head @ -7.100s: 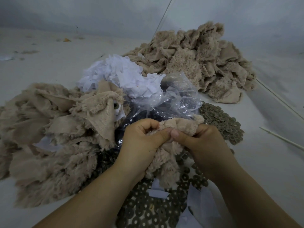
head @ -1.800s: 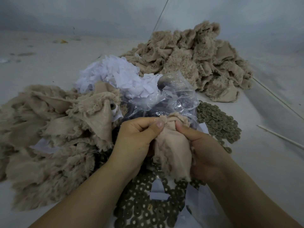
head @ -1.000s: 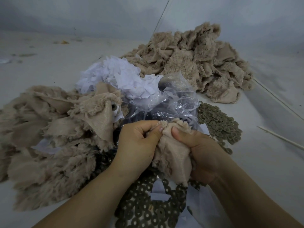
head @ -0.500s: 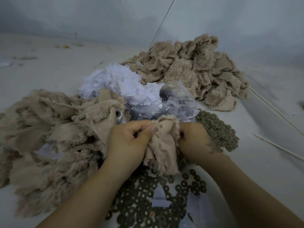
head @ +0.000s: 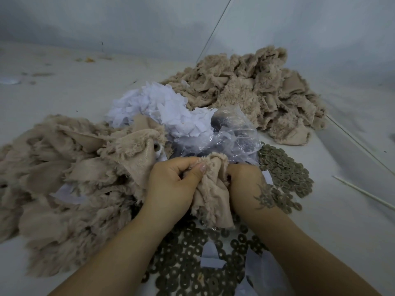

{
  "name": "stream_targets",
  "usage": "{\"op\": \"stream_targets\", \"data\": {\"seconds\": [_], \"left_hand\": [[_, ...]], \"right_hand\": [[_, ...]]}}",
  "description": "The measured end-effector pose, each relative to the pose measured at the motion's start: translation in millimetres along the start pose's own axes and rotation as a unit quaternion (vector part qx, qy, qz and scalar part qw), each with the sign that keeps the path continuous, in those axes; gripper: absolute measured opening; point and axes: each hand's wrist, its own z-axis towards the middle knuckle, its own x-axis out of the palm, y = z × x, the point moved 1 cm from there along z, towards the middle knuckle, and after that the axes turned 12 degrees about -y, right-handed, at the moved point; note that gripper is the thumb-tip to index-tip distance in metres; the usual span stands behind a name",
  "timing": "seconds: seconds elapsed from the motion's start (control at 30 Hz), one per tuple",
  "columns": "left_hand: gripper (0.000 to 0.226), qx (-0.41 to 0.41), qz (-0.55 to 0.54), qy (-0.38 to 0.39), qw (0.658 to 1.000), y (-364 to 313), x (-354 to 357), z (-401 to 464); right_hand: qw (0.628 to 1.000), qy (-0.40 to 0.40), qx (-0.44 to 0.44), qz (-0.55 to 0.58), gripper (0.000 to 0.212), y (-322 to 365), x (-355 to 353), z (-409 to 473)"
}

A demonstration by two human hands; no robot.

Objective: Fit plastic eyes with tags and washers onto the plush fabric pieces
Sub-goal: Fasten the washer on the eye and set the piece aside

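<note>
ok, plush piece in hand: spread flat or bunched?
Bunched: the plush piece is crumpled between left hand and right hand, both gripping it.

Dim, diffuse, bluish light; soft shadows; wide-angle bending at the edges; glare on the crumpled clear plastic bag (head: 230,137).

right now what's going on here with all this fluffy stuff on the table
A person is working on one beige plush piece, gripping it with the left hand and the right hand over a spread of dark washers. Heaps of plush pieces lie at left and behind, with white tags and a clear plastic bag between them.
</note>
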Motion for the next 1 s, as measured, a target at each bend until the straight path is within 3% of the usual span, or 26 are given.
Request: {"op": "stream_targets", "data": {"seconds": [0.1,0.17,0.23,0.33,0.4,0.47,0.57,0.63,0.87,1.0], "left_hand": [[0.021,-0.010,-0.012,0.001,1.000,1,0,0],[0.020,-0.016,-0.022,0.002,1.000,1,1,0],[0.020,-0.027,-0.031,0.004,0.999,1,2,-1],[0.021,-0.028,-0.034,0.018,0.999,-1,5,-3],[0.018,-0.031,-0.038,0.030,0.998,-2,6,-5],[0.016,-0.032,-0.039,0.040,0.998,-3,6,-6],[0.016,-0.024,-0.034,0.041,0.998,-4,6,-7],[0.016,-0.017,-0.029,0.037,0.999,-4,6,-7],[0.015,0.025,0.004,0.036,0.999,-5,7,-8],[0.015,0.030,0.020,0.023,0.999,-3,8,-8]], "right_hand": [[0.989,-0.094,-0.031,0.113,0.013,-3,-3,-13],[0.951,-0.117,0.020,0.286,0.019,-9,-5,-20],[0.884,-0.032,0.088,0.457,0.019,-12,-5,-25],[0.761,0.078,0.177,0.619,0.016,-11,-2,-28],[0.724,0.103,0.193,0.655,0.022,-11,0,-28],[0.730,0.099,0.180,0.652,0.026,-12,0,-29],[0.818,0.020,0.128,0.560,0.019,-13,-1,-30],[0.835,-0.017,0.110,0.539,0.018,-12,-2,-32],[0.751,-0.007,0.228,0.619,0.023,-1,2,-34],[0.745,-0.006,0.244,0.621,0.018,1,4,-35]]}}
